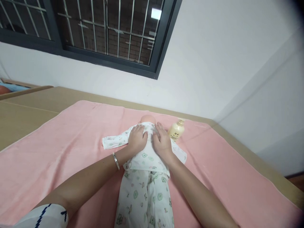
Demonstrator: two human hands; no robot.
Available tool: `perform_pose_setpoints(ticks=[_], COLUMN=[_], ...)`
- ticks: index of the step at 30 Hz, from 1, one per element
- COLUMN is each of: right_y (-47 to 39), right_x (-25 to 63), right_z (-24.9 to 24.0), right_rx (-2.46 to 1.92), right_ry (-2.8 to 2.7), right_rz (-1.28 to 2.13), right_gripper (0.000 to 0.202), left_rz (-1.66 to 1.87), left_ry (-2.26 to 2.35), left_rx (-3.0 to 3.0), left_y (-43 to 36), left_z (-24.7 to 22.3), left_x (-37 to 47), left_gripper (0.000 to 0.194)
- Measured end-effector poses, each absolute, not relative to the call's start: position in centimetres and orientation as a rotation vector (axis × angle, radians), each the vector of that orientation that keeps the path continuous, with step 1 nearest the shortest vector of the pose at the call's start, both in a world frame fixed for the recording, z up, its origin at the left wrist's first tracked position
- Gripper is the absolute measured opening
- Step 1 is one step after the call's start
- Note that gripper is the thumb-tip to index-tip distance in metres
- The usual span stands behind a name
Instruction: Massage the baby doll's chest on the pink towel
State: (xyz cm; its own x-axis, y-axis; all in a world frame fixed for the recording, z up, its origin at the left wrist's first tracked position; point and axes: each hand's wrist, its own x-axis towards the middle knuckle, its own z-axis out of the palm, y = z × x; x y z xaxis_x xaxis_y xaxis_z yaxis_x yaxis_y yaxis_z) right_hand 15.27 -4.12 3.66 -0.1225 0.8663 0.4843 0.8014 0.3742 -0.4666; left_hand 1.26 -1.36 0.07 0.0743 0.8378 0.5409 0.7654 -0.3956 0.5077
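Note:
A baby doll [147, 119] lies stretched out on a pink blanket, its head toward the wall. It wears a white printed top [145, 156] and matching printed trousers [147, 199]. My left hand [138, 139] rests flat on the left side of the doll's chest, fingers extended. Opposite it, my right hand [162, 142] lies on the right side of the chest, fingers stretched toward the shoulder. Both palms press on the cloth and hold nothing. One sleeve [115, 141] spreads out to the left; the other sleeve [179, 152] shows beyond my right wrist.
A pale yellow pump bottle [176, 130] is close beside my right hand. The pink blanket [78, 142] covers much of the wooden surface [33, 109]. Behind are a white wall [190, 63] and a barred window [106, 34].

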Motion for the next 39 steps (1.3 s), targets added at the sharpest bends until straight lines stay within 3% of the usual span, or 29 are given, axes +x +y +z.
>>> perform_pose_setpoints(ticks=[16, 26, 31, 36, 39], right_y=[-3.2, -5.9, -5.9, -4.0, -2.7], right_x=[15.9, 17.8, 21.1, 24.3, 25.3], right_z=[3.1, 9.2, 12.0, 12.3, 11.2], right_rx=[-1.423, -1.297, -1.322, -1.576, -1.693], right_ry=[-2.014, -1.832, -1.679, -1.730, -1.860], right_rz=[0.248, 0.158, 0.061, -0.064, -0.169], right_gripper=[0.054, 0.059, 0.058, 0.050, 0.049], left_rz=[1.169, 1.257, 1.291, 1.084, 0.989], left_ry=[1.707, 1.600, 1.185, 0.745, 0.610], left_rx=[2.387, 2.650, 2.009, 0.960, 0.624], left_y=[-1.8, -4.2, -4.8, -1.5, 0.7], left_z=[0.5, 3.3, 6.7, 9.6, 11.0], left_x=[1.4, 1.6, 4.5, 9.1, 11.1], left_gripper=[0.038, 0.028, 0.026, 0.049, 0.063])
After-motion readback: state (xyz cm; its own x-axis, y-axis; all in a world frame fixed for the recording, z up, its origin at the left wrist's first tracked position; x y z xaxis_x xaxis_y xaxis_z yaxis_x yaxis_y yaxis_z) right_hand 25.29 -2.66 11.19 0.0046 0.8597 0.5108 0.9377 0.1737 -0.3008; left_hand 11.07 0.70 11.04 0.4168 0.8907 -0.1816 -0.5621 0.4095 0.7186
